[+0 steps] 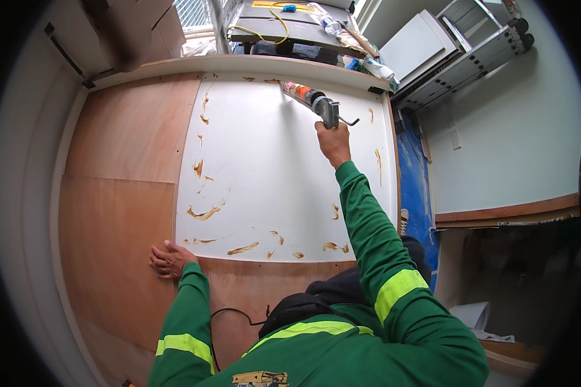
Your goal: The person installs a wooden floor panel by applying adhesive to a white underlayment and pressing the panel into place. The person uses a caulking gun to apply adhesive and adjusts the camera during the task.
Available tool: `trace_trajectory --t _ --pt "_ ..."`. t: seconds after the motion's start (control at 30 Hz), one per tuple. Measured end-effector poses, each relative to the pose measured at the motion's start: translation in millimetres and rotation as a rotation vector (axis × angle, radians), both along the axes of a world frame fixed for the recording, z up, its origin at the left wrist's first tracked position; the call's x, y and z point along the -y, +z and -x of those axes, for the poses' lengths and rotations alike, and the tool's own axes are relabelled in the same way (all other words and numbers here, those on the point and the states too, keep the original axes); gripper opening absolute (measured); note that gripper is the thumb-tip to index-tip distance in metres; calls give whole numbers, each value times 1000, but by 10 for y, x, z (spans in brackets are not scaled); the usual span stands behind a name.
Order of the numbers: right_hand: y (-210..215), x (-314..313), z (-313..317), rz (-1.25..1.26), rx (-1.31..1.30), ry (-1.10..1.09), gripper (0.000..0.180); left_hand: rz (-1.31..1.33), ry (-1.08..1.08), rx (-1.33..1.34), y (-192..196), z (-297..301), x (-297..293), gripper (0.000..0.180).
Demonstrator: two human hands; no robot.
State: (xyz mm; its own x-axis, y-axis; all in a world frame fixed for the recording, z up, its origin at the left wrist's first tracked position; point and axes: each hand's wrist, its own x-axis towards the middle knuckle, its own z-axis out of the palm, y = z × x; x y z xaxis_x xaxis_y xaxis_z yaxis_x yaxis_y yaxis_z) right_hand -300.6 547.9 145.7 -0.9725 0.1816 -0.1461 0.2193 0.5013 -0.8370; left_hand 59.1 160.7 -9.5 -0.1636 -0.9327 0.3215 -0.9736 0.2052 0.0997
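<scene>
My right hand (334,143) grips a caulking gun (328,112) by its grey handle, arm stretched far forward. The gun carries a cartridge (298,92) with an orange and red label, its tip pointing to the upper left near the far edge of a white panel (265,168). Brown adhesive smears (203,213) run along the left, near and right margins of that panel, with a few at its far edge. My left hand (171,259) lies flat with fingers spread on a reddish plywood sheet (113,226), beside the panel's near left corner.
A low wooden rim (239,63) borders the far side. Beyond it a work table (303,29) carries a yellow cord, a plastic bottle and wrappings. On the right are an aluminium ladder (465,68), blue floor covering (414,187) and a pale wall panel (497,155).
</scene>
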Motion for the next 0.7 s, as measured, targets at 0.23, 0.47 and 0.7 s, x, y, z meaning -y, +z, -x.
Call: trace_trajectory --t 0.23,0.47,0.7 --pt "233 -320 46 -103 -59 15 30 13 11 9 -10 10 20 65" --pt "310 -700 -12 -210 -43 -34 32 -31 41 12 -66 5 60 67" --pt "235 -1184 -83 -207 -47 -159 36 -18 40 10 -84 13 64 68"
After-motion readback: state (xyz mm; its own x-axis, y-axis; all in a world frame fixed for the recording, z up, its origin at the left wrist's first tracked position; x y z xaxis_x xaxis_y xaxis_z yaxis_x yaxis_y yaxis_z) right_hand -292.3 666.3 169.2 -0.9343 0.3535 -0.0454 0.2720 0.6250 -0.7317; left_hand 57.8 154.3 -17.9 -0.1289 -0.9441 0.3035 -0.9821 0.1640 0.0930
